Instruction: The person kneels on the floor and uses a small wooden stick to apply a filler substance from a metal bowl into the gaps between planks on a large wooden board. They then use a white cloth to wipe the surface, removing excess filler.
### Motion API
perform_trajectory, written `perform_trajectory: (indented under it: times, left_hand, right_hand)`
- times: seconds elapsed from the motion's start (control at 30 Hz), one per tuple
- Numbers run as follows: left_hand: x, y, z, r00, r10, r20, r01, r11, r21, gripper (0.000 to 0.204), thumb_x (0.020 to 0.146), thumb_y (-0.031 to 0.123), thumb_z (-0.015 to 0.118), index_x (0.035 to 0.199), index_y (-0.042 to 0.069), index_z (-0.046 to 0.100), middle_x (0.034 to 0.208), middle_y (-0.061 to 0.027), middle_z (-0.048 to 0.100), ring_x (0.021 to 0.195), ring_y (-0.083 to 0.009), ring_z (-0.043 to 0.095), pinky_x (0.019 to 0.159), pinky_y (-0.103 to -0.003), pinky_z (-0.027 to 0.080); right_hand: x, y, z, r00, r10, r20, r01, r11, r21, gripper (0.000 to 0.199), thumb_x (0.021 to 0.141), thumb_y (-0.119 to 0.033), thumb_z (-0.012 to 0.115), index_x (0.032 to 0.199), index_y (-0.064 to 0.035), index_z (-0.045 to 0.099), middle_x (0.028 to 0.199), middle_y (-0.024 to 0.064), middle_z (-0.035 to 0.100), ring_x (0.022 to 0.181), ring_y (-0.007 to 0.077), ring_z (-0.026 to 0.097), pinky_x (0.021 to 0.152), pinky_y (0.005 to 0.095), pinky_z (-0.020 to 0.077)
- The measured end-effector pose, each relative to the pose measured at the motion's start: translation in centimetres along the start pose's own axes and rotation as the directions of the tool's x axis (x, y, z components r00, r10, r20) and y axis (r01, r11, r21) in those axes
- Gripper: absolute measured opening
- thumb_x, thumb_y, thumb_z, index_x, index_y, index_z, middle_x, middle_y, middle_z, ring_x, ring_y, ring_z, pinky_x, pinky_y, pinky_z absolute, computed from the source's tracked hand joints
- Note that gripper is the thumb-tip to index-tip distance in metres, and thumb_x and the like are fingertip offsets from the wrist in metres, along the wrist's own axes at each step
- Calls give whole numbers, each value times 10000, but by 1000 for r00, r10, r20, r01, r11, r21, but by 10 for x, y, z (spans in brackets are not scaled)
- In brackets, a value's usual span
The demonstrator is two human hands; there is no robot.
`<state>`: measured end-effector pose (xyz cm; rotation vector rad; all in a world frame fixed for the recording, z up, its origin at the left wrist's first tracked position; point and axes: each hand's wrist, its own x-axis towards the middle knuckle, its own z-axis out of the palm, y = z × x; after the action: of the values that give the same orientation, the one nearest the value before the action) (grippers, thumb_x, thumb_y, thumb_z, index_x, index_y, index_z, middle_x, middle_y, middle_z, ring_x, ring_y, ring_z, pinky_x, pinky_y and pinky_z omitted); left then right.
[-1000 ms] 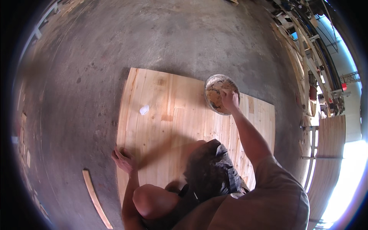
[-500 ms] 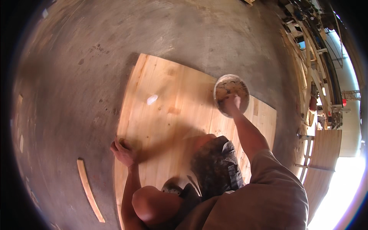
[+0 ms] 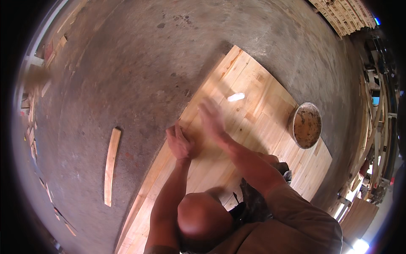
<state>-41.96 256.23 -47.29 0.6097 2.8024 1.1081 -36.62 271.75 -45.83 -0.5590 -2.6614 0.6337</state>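
Observation:
A large pale panel of joined wooden strips (image 3: 253,139) lies under me. At its left edge is my left hand (image 3: 180,142), with bent fingers closed around the rim. My right hand (image 3: 211,120) is over the panel just beyond it, smeared by motion, so its fingers and anything in them cannot be made out. Ahead of the hands, a bright white patch (image 3: 236,97) shows on the wood. Near the panel's far right edge rests a round bucket (image 3: 291,126), its inside coated brown; neither hand touches it.
A loose wooden strip (image 3: 111,167) lies on the grey concrete floor (image 3: 139,84) to the left. Stacked wood (image 3: 344,15) stands at the far right, with timber and clutter along the right side. My bent knee (image 3: 203,216) is over the near part of the panel.
My right hand has left the bucket and come across beside my left hand. The left hand has moved farther along the panel's edge. The view has turned, shifting the panel and bucket rightward.

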Motion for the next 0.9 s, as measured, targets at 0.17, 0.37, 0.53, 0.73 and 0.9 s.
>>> perform_trajectory:
  times: [0.17,0.37,0.53,0.73,0.9]
  left_hand:
    - [2,2,-3,999,-43,-1,43,996,-72,401,1073,139,594,1447,59,713,1207,-206,653,1100,-411,677,916,-508,561]
    - [4,6,-11,1000,-18,12,19,997,-69,408,1074,119,581,1456,50,706,1209,-212,652,1077,-413,682,911,-510,565]
    - [4,5,-10,1000,13,-21,-14,997,-80,411,1066,96,587,1458,49,703,1218,-209,644,1086,-417,680,915,-506,569]
    - [2,-2,-5,999,26,-44,-30,995,-96,424,1051,65,583,1462,54,689,1230,-204,638,1090,-416,682,907,-508,571]
    - [0,-7,-2,999,30,-41,-35,993,-115,443,1031,53,603,1465,79,688,1293,-213,638,1114,-427,692,909,-516,582]
  right_hand:
    - [-18,7,-3,865,-282,416,262,959,105,587,1037,-89,609,1569,140,518,1747,327,405,1623,555,370,1360,614,314]
    - [-16,-3,-12,910,-74,407,-13,978,206,628,1075,-185,580,1599,147,483,1732,348,423,1622,489,417,1384,599,284]
    - [8,-4,-20,938,-25,346,29,1000,-7,659,1112,-230,557,1677,77,415,1737,330,423,1631,478,389,1379,563,263]
    - [-8,13,-19,835,-270,480,299,954,16,750,1112,-266,600,1734,60,338,1765,324,388,1660,485,347,1395,561,243]
    - [-30,23,2,980,-63,187,63,998,5,778,1115,-313,627,1717,93,348,1778,323,359,1658,534,319,1386,605,250]
